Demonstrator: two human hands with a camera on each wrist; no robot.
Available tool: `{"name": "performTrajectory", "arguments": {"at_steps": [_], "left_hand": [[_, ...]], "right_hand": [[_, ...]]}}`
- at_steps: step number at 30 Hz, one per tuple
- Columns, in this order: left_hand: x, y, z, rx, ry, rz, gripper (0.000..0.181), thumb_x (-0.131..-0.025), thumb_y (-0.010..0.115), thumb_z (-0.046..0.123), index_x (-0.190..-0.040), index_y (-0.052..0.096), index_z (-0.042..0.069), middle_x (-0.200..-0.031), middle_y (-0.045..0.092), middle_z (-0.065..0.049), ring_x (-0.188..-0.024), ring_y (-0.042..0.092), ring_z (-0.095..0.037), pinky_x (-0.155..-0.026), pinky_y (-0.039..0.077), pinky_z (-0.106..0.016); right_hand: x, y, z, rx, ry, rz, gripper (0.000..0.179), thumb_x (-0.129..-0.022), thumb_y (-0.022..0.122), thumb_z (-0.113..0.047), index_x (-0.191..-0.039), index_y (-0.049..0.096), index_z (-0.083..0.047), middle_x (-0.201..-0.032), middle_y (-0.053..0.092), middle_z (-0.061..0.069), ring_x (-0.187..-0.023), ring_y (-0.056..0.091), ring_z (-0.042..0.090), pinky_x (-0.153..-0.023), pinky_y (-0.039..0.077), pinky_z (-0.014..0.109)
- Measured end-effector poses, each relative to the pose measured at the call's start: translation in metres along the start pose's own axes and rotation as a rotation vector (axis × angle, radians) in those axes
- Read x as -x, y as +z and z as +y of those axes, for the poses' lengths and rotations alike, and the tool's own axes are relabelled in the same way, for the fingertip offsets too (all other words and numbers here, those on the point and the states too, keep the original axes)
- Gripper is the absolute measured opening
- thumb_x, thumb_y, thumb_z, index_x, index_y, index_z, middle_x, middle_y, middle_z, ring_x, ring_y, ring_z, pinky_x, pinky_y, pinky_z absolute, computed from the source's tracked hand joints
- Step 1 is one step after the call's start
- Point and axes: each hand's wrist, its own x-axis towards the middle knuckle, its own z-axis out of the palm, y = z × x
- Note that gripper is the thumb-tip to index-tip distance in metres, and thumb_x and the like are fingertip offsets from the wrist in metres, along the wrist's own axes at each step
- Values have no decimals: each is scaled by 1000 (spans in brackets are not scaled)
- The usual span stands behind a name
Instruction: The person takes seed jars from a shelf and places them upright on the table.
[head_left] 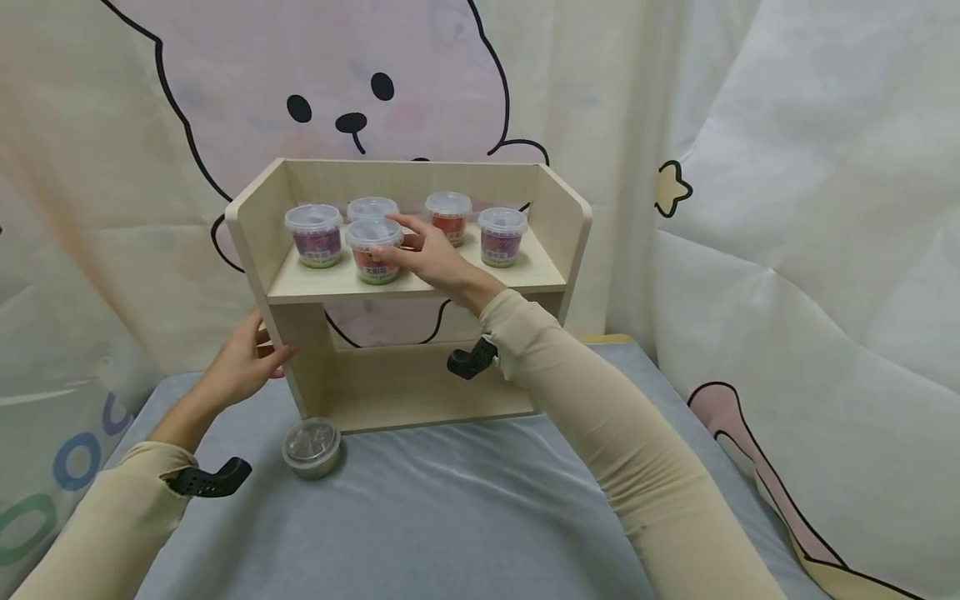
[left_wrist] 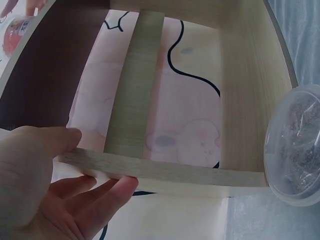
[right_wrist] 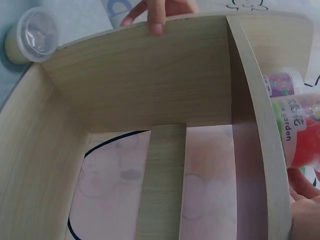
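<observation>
My right hand (head_left: 438, 260) holds a small clear-lidded plastic cup with a red label (head_left: 375, 265) at the front of the upper board, thumb and fingers around its right side. In the right wrist view that red cup (right_wrist: 306, 132) stands beside the board's edge, the hand partly out of frame. My left hand (head_left: 242, 360) pinches the left side panel of a pale wooden two-tier shelf (head_left: 420, 287). The left wrist view shows the thumb (left_wrist: 62, 139) on one face of the panel and the fingers on the other. Below it, another lidded cup (head_left: 311, 447) sits on the table.
On the upper board stand a purple-labelled cup (head_left: 315, 242) at left, a partly hidden cup (head_left: 372, 207) behind, a red-labelled cup (head_left: 450, 225) and a purple-labelled cup (head_left: 501, 243) at right. Grey-blue cloth (head_left: 450, 517) covers the table; printed curtains (head_left: 600, 83) hang behind.
</observation>
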Motion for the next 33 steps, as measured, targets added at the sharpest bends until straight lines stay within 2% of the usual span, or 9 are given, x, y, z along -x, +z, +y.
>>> {"name": "performTrajectory", "arguments": {"at_steps": [7, 13, 20, 24, 27, 33], "left_hand": [[2, 2, 1, -6, 16, 9, 74, -103, 53, 7, -161, 7, 14, -148, 36, -40, -116, 56, -64, -69, 64, -44], [4, 4, 2, -12, 16, 7, 73, -103, 51, 5, -161, 7, 13, -148, 35, -40, -115, 56, -64, -67, 63, -40], [2, 7, 2, -17, 0, 9, 72, -103, 52, 7, -161, 9, 13, -150, 35, -38, -116, 57, -63, -73, 63, -52], [1, 8, 1, -17, -3, 13, 68, -103, 51, 7, -159, 12, 9, -149, 36, -37, -116, 57, -63, -74, 63, -53], [1, 9, 0, -26, -14, 18, 66, -103, 51, 7, -158, 14, 7, -148, 37, -38, -116, 57, -63, -74, 63, -52], [2, 8, 0, -31, -15, 22, 65, -103, 51, 6, -157, 15, 5, -147, 37, -39, -118, 55, -64, -73, 64, -48]], "right_hand": [[-3, 2, 3, 19, -24, 6, 68, -99, 65, -24, -159, 33, -17, -151, 52, 15, -142, 49, 22, -118, 42, 42], [0, 3, 3, -26, -9, -9, 67, -99, 65, -22, -158, 33, -16, -154, 50, 13, -145, 46, 20, -120, 39, 41], [3, 3, 4, -63, -24, -1, 64, -99, 65, -19, -155, 36, -15, -148, 56, 12, -138, 51, 16, -119, 41, 39], [5, 3, 3, -61, -42, -2, 65, -98, 66, -18, -156, 37, -18, -148, 57, 12, -133, 53, 13, -115, 45, 36], [10, 1, 3, -45, -55, -4, 67, -97, 67, -17, -157, 37, -20, -150, 54, 13, -137, 52, 15, -116, 45, 37], [23, -6, -1, -54, -85, -14, 68, -96, 67, -12, -157, 37, -16, -154, 49, 13, -138, 51, 20, -117, 43, 37]]}}
